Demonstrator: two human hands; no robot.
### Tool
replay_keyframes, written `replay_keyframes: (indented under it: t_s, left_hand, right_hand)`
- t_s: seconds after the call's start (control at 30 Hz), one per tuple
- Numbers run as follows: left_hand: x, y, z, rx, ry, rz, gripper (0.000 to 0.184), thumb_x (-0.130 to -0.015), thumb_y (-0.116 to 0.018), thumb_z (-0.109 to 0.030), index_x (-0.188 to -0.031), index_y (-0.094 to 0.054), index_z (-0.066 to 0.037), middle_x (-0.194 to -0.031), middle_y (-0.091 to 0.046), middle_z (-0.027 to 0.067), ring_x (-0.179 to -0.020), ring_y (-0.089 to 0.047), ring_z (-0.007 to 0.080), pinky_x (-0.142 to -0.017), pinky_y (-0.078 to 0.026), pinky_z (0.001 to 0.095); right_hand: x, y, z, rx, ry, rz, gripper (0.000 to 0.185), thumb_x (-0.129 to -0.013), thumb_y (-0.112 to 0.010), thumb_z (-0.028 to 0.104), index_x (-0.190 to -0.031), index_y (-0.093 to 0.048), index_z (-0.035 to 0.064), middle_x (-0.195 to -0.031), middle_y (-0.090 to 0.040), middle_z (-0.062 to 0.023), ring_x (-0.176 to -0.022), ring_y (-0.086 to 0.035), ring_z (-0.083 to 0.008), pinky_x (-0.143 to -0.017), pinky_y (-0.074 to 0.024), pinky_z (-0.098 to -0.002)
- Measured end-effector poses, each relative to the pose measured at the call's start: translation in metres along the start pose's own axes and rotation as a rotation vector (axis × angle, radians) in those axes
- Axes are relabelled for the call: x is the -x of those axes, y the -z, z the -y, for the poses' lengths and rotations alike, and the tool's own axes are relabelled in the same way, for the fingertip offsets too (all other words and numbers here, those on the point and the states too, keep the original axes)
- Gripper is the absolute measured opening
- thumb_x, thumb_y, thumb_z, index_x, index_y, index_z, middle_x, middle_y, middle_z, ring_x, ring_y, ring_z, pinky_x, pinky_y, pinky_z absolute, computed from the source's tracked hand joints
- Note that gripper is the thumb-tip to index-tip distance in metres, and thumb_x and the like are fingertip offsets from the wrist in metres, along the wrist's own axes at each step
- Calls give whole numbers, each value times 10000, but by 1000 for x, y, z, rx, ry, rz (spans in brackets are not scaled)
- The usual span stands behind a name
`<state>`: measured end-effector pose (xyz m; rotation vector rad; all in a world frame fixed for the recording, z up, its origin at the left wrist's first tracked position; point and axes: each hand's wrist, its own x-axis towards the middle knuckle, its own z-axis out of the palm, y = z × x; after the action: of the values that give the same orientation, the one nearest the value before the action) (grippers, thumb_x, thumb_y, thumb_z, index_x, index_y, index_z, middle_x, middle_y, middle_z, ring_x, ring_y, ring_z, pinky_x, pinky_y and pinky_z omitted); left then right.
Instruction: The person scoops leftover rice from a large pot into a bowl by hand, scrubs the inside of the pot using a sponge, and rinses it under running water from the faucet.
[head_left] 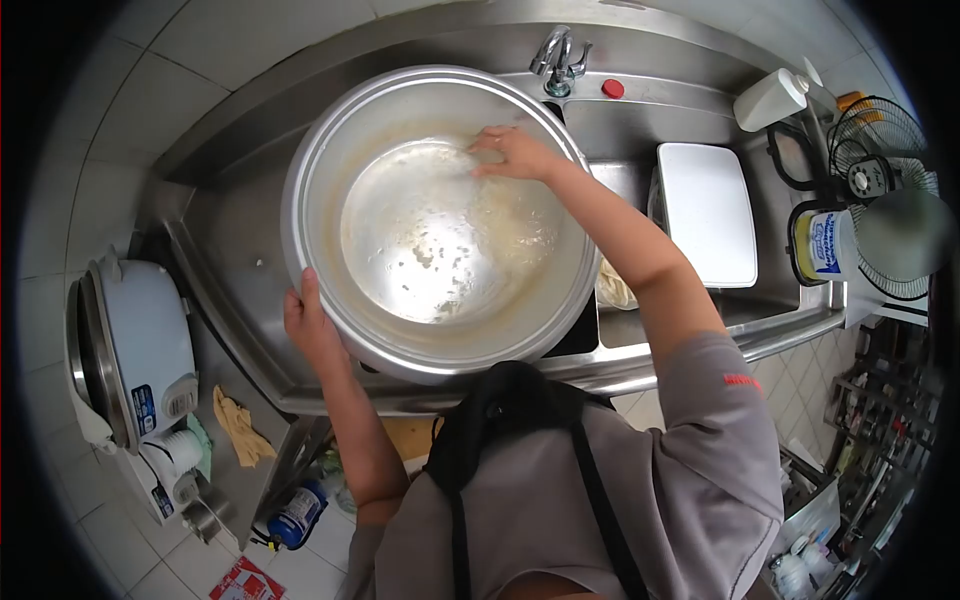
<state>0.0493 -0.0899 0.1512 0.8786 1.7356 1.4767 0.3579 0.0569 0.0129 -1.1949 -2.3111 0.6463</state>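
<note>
A large round metal pot (pixel 330 340) rests tilted over the steel sink, with some cloudy liquid and pale bits on its bottom. My left hand (pixel 312 322) grips the pot's rim at the lower left, thumb over the edge. Inside the pot, near its upper right wall, my right hand (pixel 512 153) has its fingers spread and holds nothing visible. Behind the pot stands a chrome faucet (pixel 560 62), with a red cap (pixel 613 89) beside it.
A white lidded container (pixel 707 215) sits in the right basin, near a pale cloth (pixel 614 288). Farther right are a white bottle (pixel 770 99), a yellow-and-white tub (pixel 826 245) and a fan (pixel 880 150). At left stand a rice cooker (pixel 158 330) and a tan cloth (pixel 240 427).
</note>
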Motion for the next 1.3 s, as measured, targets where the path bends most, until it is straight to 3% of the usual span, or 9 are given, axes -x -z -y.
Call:
replay_keyframes:
  t_s: [0.1,0.2,0.3,0.6,0.8,1.0,1.1,1.2,1.3]
  left_hand:
    - [3,1,-8,31,-12,16,276,-829,-598,-199,-643,-445,-66,-653,-545,17,-578,-462,49,-541,-389,192]
    - [6,-1,-15,79,-25,25,262,-828,-601,-185,-648,-456,-62,-658,-553,21,-579,-464,47,-546,-389,188]
    - [13,-5,-25,123,-18,15,258,-826,-604,-177,-647,-456,-63,-663,-559,24,-581,-467,49,-548,-390,187]
    - [19,-5,-27,197,-15,46,250,-825,-605,-175,-661,-453,-64,-695,-565,28,-597,-477,53,-563,-395,189]
    - [28,-10,-37,192,-25,51,256,-826,-605,-188,-663,-453,-63,-704,-563,27,-615,-486,54,-573,-399,188]
    - [28,-6,-33,200,-38,65,242,-826,-604,-188,-677,-467,-57,-698,-565,31,-605,-491,58,-569,-402,186]
    - [29,-9,-36,177,-34,45,252,-827,-603,-193,-670,-457,-60,-689,-564,32,-600,-490,59,-566,-402,186]
    - [29,-9,-36,137,-40,37,260,-825,-605,-199,-666,-451,-63,-686,-564,33,-598,-490,60,-564,-404,188]
    - [27,-7,-35,126,-64,57,268,-821,-611,-209,-665,-451,-61,-686,-566,33,-596,-489,63,-562,-406,192]
  right_hand:
    - [-8,-39,-19,-113,-132,11,645,-694,-576,583,-1069,-571,58,-1070,-520,-133,-1057,-461,-314,-906,-348,-408]
    - [6,-70,-23,-44,-257,84,615,-695,-618,533,-1089,-559,65,-1191,-454,-148,-1061,-471,-319,-907,-362,-386]
    - [36,-95,-12,-86,-420,-79,652,-708,-551,587,-1102,-555,67,-1132,-510,-171,-1042,-483,-323,-893,-381,-385]
    - [79,-97,70,-329,-1132,313,466,-773,-460,411,-1016,-591,36,-991,-594,-190,-916,-574,-328,-805,-449,-382]
    - [96,-124,131,-526,-1142,267,488,-771,-509,396,-982,-586,-37,-1011,-587,-196,-939,-565,-307,-832,-424,-367]
    - [86,-113,188,-719,-824,414,466,-737,-555,370,-1046,-587,23,-1033,-591,-153,-944,-561,-293,-839,-420,-341]
    - [76,-117,207,-723,-798,458,458,-712,-583,363,-1033,-595,37,-1063,-585,-132,-967,-548,-268,-820,-422,-334]
    - [59,-112,230,-725,-712,416,364,-665,-611,298,-952,-644,76,-864,-639,-108,-790,-598,-236,-700,-472,-353]
    - [46,-76,256,-1085,-990,326,495,-656,-646,329,-1065,-580,58,-938,-613,-115,-932,-546,-250,-694,-458,-394]
